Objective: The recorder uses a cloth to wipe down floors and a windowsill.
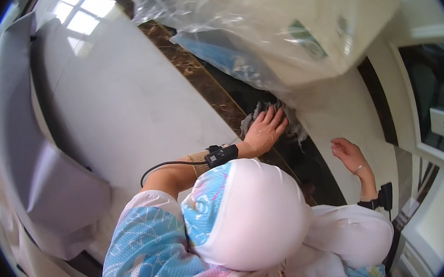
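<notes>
My left hand (266,132) presses down with fingers spread on a crumpled grey cloth (297,126). The cloth lies bunched on the black stone strip (309,161) of the floor, close to a plastic-wrapped bulky piece. My right hand (347,153) is held off to the right, above the pale floor, with loosely bent fingers and nothing seen in it. Both wrists carry black strapped devices; a cable runs from the left one.
A large cream piece in clear plastic wrap (313,7) stands ahead, with a blue plastic sheet (217,54) at its lower edge. Grey upholstered furniture (65,191) is at left. A wall socket (440,123) sits at right. Brown marble edging (194,72) crosses the glossy white floor (119,88).
</notes>
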A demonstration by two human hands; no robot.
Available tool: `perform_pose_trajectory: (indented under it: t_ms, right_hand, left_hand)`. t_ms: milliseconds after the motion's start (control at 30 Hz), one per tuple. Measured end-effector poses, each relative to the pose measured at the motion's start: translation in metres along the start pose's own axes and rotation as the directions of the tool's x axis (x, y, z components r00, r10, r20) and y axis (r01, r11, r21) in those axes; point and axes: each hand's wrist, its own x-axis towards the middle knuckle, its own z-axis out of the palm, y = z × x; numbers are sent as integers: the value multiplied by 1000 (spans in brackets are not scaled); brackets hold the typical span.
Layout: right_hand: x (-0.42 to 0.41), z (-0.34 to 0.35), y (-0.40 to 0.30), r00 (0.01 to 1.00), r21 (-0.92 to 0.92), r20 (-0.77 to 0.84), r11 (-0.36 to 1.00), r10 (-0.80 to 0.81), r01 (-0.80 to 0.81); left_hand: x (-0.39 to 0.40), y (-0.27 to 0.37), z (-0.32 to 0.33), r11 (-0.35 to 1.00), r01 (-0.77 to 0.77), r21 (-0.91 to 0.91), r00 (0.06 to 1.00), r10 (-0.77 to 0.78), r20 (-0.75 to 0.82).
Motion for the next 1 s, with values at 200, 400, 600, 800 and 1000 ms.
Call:
perform_pose_trajectory:
  t_ms: [200, 400, 600, 800, 1000]
  right_hand:
    - [-8, 1, 25, 997, 46, -78, 999, 20, -17]
    - [-28, 43, 47, 943, -12, -318, 995, -98, 100]
    - [-34, 112, 40, 848, -562, -23, 708, -529, 427]
    - [15, 129, 49, 674, -665, -125, 566, -728, 488]
    - [69, 131, -41, 433, -602, -301, 521, -850, 605]
  left_hand:
    - [29, 77, 42, 843, -255, -474, 918, 366, 156]
    - [84, 49, 19, 747, -289, -599, 932, 362, 1]
    - [113, 5, 14, 899, -210, -386, 971, 238, 28]
    - [123, -56, -14, 928, -19, -371, 1000, 11, -24]
    - [138, -42, -29, 761, 209, -614, 975, -117, 187]
